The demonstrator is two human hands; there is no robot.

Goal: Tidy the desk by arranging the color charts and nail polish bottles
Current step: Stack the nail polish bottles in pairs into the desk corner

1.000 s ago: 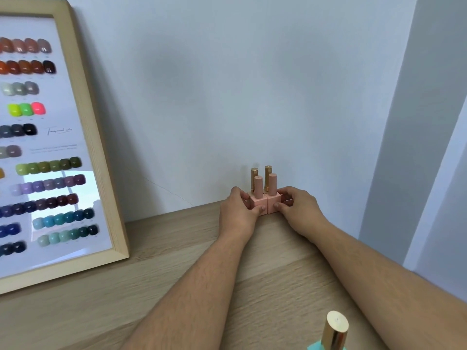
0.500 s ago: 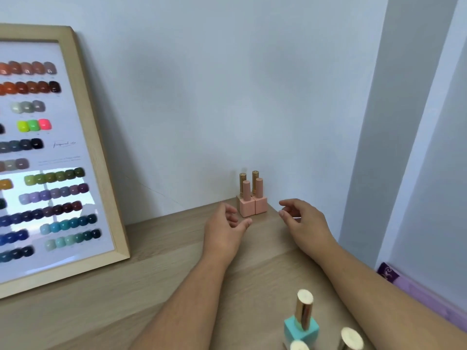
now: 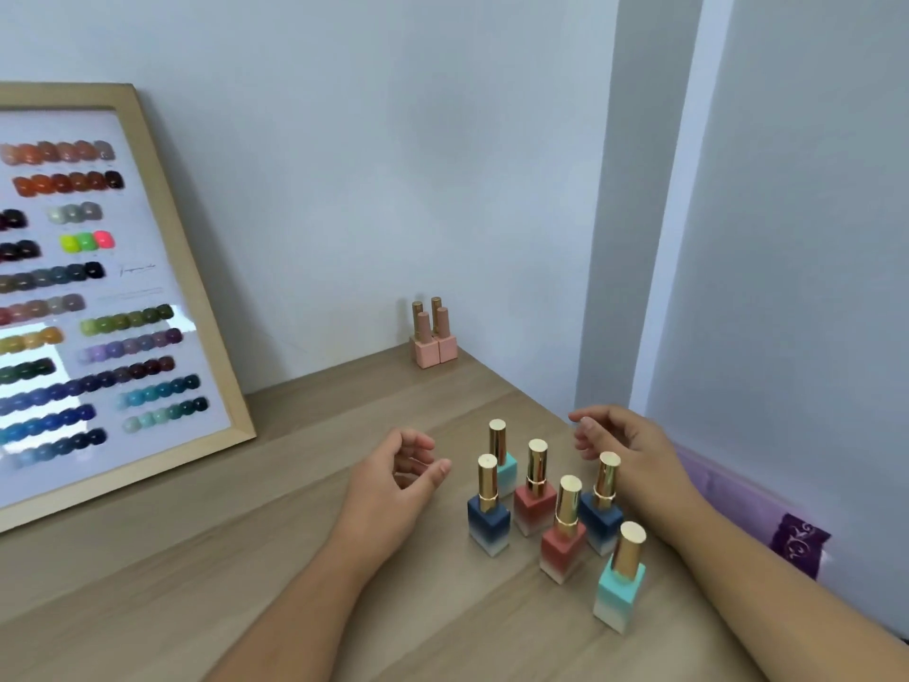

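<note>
Several pink nail polish bottles (image 3: 435,343) stand in a tight block at the desk's far corner against the wall. Closer to me stand several gold-capped bottles: a navy one (image 3: 488,523), a coral one (image 3: 535,503), another coral one (image 3: 563,548), a second navy one (image 3: 601,520), a teal one (image 3: 505,465) and a nearer teal one (image 3: 619,590). My left hand (image 3: 393,484) hovers just left of this group, fingers curled loosely and empty. My right hand (image 3: 624,450) hovers at its right rear, also empty. A framed color chart (image 3: 88,297) leans on the wall at left.
The wooden desk (image 3: 246,558) ends at its right edge near a purple patterned cloth (image 3: 797,539). A grey wall column (image 3: 634,189) rises behind the right corner.
Both hands let go of the pink bottles at the far corner and drew back toward me. The view tilted down, bringing the group of colored bottles into sight.
</note>
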